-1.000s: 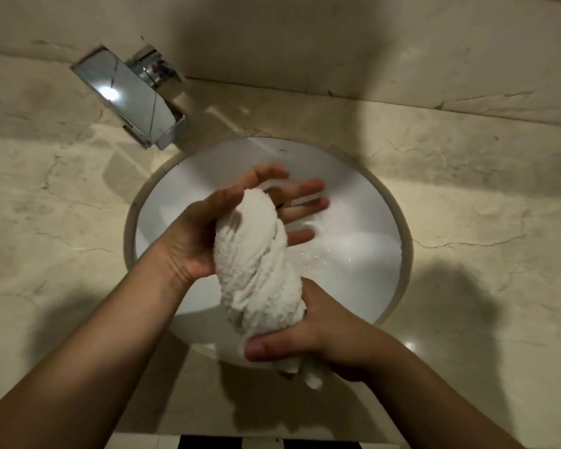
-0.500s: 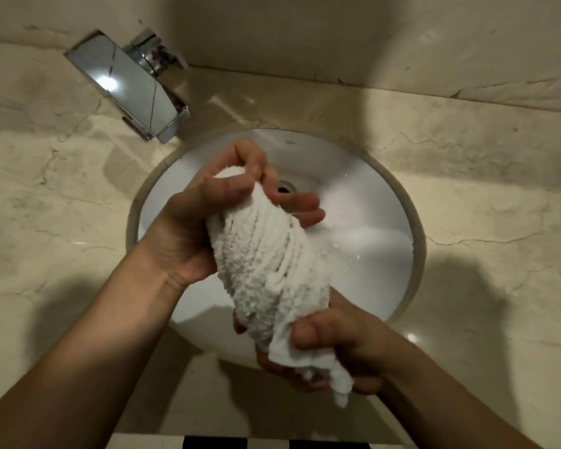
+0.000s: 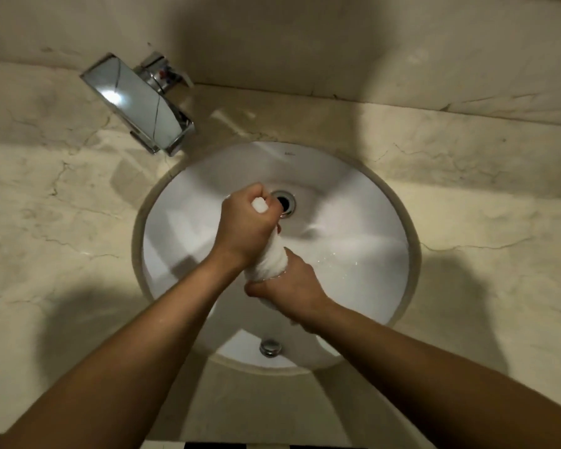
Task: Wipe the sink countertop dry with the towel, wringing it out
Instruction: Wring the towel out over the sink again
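While both hands clench it above the sink, the twisted towel runs lengthwise away from the person: left hand grasping the end beside the drain, right hand the nearer end.

Both forearms reach forward and come together. The left hand is closed in a fist on the towel. The right hand grips its lower end, just below the left
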`<state>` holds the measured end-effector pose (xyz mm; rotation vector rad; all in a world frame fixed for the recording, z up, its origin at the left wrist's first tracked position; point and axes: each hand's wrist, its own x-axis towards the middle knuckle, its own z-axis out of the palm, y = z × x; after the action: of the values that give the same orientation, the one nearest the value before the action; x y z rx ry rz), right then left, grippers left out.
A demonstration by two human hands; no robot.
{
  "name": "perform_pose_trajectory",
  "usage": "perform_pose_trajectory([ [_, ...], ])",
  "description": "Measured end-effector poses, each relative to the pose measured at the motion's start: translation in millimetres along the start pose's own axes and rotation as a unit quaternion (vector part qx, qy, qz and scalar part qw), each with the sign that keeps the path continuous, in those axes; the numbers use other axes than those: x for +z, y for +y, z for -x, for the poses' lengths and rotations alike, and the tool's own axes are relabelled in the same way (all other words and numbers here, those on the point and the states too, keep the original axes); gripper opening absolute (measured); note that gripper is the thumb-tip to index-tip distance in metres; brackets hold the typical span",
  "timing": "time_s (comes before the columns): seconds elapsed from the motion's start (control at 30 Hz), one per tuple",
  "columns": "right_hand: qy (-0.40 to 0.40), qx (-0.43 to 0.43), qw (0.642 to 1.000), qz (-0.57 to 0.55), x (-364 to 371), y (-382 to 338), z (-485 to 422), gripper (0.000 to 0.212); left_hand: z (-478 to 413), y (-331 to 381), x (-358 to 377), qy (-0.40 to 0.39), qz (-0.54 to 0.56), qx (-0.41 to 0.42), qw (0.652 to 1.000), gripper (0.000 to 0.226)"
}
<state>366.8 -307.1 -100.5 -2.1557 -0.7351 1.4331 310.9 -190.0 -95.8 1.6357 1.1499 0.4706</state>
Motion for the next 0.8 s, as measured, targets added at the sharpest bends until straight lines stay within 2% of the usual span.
perform_pose_trajectory([
  [0.2, 0.017, 0.069, 0.997, 0.027, 40.4, 25.1, -17.7, 0.050, 3.2, -49.1, 16.7, 0.053, 0.022, -0.136, 0.989, 0.034],
  [0.33, 0.033, 0.111, 0.992, 0.040, 53.4, 29.1, -18.8, 0.059, 3.5, -61.6, 19.1, 0.060, 0.004, -0.178, 0.982, 0.031],
  [0.47, 0.082, 0.127, 0.988, -0.016, 63.5, 23.8, -6.1, 0.058, 1.3, -58.1, 17.8, 0.004, -0.018, -0.183, 0.983, 0.030],
  [0.57, 0.061, 0.105, 0.991, -0.064, 55.1, 10.8, 8.4, 0.050, -1.2, -40.3, 7.4, -0.041, 0.008, -0.204, 0.978, 0.026],
  [0.63, 0.017, 0.075, 0.990, -0.116, 34.1, -1.3, 26.2, 0.042, 0.0, -22.4, -10.8, -0.106, 0.078, -0.220, 0.967, 0.021],
  [0.67, -0.018, 0.060, 0.987, -0.148, 20.9, -5.6, 36.9, 0.040, 1.5, -12.4, -21.8, -0.168, 0.123, -0.215, 0.954, 0.023],
  [0.73, -0.116, 0.030, 0.971, -0.205, -4.1, -11.5, 58.8, 0.036, 7.4, 8.1, -45.0, -0.310, 0.230, -0.173, 0.906, 0.039],
  [0.8, -0.245, 0.022, 0.935, -0.257, -25.2, -16.1, 77.7, 0.032, 16.0, 23.4, -60.4, -0.392, 0.329, -0.121, 0.851, 0.062],
])
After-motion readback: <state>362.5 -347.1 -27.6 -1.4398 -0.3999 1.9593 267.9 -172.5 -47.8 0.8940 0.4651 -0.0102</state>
